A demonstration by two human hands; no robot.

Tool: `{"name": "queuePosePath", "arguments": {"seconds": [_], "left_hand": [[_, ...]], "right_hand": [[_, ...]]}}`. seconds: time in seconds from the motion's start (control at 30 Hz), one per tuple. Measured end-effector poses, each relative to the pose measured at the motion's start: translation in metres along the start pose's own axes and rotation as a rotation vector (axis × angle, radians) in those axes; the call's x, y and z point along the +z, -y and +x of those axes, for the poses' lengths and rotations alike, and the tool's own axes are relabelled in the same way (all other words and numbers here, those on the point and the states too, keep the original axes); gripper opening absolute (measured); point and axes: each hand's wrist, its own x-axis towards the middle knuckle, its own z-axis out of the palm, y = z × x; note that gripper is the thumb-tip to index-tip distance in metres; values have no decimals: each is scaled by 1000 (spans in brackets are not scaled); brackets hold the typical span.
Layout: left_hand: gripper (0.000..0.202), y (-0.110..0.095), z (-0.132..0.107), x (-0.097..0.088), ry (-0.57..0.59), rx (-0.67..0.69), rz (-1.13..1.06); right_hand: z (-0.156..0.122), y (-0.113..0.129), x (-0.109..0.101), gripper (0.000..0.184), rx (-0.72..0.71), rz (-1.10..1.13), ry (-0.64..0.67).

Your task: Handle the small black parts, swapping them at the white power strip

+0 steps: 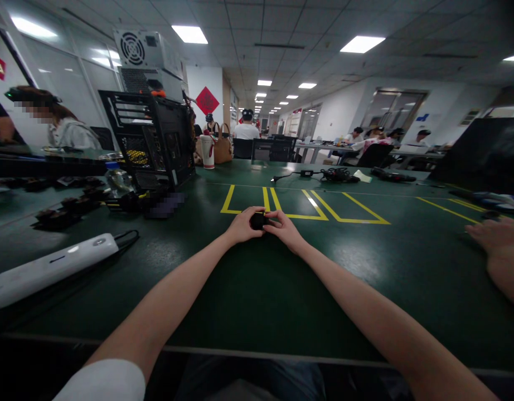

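Note:
Between my two hands is a small black rounded object (258, 221), too dark and small for me to tell its kind. My left hand (242, 225) curls around its left side, thumb below and fingers above. From the right, my right hand (283, 230) pinches it with thumb and fingertips. Both hands are close to the surface of the green table (240, 301), just at the front edge of the yellow tape outlines (282, 215). My fingers cover part of the object.
At left lie a white power strip (56, 267), a water bottle (117, 179) and several dark parts. A black computer case (156, 139) stands behind them. Black cables (338, 174) lie at the back. At far right is another person's hand (497, 236).

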Motion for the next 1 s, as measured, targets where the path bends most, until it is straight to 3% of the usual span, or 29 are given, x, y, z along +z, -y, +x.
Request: {"name": "queuePosePath", "arguments": {"seconds": [0.1, 0.23, 0.4, 0.6, 0.8, 1.0], "left_hand": [[60, 0, 0, 0, -2, -6, 3], [59, 0, 0, 0, 8, -15, -3], [61, 2, 1, 1, 9, -10, -14], [60, 2, 1, 0, 12, -3, -18], [59, 2, 0, -2, 23, 8, -26], [60, 2, 0, -2, 25, -28, -41]], "right_hand": [[1, 1, 0, 26, 9, -57, -44], [3, -4, -1, 36, 11, -100, -19], [5, -12, -1, 36, -83, -143, -33], [2, -7, -1, 22, -77, -162, -23], [0, 1, -1, 35, -12, -174, 25], [-1, -3, -2, 33, -46, -135, 24]]}}
